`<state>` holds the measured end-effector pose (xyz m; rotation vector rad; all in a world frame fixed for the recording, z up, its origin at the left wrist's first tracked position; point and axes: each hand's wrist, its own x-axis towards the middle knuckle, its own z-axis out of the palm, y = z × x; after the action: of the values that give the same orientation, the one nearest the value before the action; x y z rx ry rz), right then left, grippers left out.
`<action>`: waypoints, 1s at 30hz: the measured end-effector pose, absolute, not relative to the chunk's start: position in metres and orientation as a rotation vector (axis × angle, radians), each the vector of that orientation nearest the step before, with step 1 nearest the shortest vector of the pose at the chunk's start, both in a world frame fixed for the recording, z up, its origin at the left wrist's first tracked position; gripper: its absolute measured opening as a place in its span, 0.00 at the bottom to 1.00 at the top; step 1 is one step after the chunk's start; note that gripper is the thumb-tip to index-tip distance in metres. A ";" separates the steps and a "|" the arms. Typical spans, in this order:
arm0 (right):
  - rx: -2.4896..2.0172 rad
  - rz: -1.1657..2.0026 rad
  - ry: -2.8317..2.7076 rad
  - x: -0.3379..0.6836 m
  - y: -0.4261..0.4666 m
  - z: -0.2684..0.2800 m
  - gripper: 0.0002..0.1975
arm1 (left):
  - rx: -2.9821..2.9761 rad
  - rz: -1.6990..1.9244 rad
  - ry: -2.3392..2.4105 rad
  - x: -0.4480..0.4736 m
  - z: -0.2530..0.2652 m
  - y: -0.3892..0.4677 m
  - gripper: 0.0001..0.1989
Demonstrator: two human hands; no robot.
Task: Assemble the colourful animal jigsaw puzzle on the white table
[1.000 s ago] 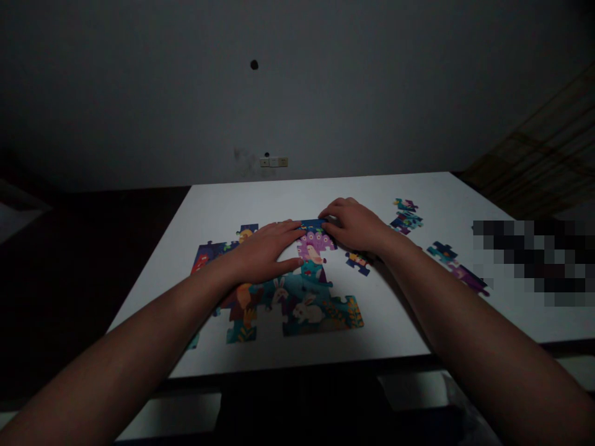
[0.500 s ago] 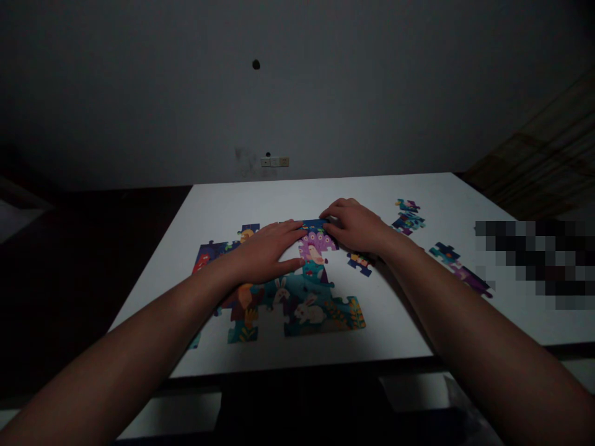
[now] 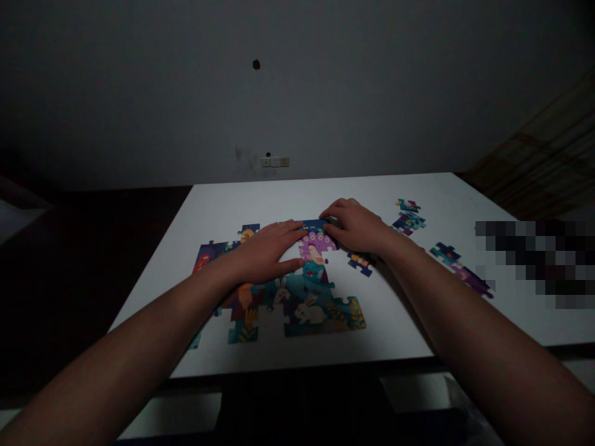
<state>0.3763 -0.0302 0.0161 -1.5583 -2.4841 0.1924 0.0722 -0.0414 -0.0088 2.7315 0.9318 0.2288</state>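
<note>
A partly joined jigsaw puzzle (image 3: pixel 310 310) with rabbits, plants and a purple peacock-like tail lies flat on the white table (image 3: pixel 274 359). My left hand (image 3: pixel 264 251) rests on it, fingers stretched out and thumb spread, covering its middle. At the puzzle's far right corner, my right hand (image 3: pixel 356 224) pinches the edge of a dark blue puzzle piece (image 3: pixel 317 226) between thumb and fingers. That piece touches the purple part below it. Part of its edge is hidden by my fingertips. Close under my right wrist lies a loose piece (image 3: pixel 360 263).
Several loose pieces (image 3: pixel 409 222) lie beyond my right forearm, with a joined purple strip (image 3: pixel 465 274) nearer the table's right side. A pixelated patch covers the far right. Behind the table is a grey wall with sockets (image 3: pixel 275 162).
</note>
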 end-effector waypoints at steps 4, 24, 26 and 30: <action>-1.551 0.206 -2.489 0.376 -0.031 0.018 0.18 | 2.689 0.200 0.948 0.074 -0.005 -0.043 0.36; -1.532 0.191 -2.502 0.377 -0.029 0.015 0.19 | 2.664 0.184 0.967 0.075 -0.001 -0.045 0.36; -1.530 0.185 -2.498 0.378 -0.029 0.014 0.19 | 2.664 0.171 0.966 0.075 -0.001 -0.045 0.36; -1.534 0.176 -2.505 0.378 -0.029 0.013 0.19 | 2.657 0.145 0.962 0.075 0.000 -0.045 0.38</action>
<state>0.3783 -0.0290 0.0133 -1.5338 -2.5046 0.1760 0.0747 -0.0447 -0.0004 2.6574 0.9615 0.1454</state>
